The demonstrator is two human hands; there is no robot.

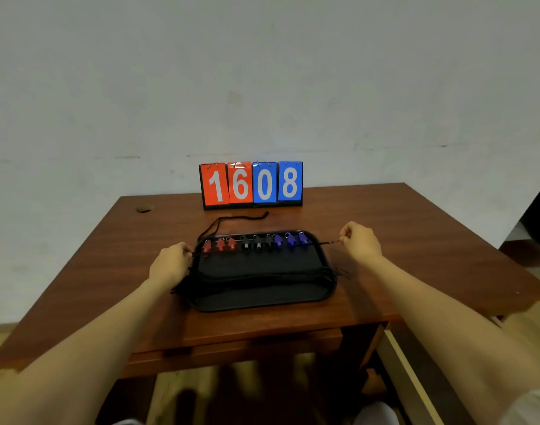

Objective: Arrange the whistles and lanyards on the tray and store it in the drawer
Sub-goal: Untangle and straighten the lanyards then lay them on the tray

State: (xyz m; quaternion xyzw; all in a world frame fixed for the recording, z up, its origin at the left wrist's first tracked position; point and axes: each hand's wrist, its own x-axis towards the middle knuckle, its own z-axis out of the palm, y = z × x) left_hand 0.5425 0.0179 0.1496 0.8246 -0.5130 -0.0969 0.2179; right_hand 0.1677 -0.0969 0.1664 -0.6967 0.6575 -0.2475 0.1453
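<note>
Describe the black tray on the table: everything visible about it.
The tray is black, rounded-rectangular with a low raised rim, plastic-looking, lying flat on the wooden table. Three red whistles, three black whistles and three blue whistles line its far edge; black lanyards lie across its middle. The left hand and right hand hold one cord stretched over it.

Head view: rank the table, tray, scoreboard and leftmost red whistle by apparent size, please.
1. table
2. tray
3. scoreboard, which stands farther from the camera than the tray, so their true order is unsure
4. leftmost red whistle
</note>
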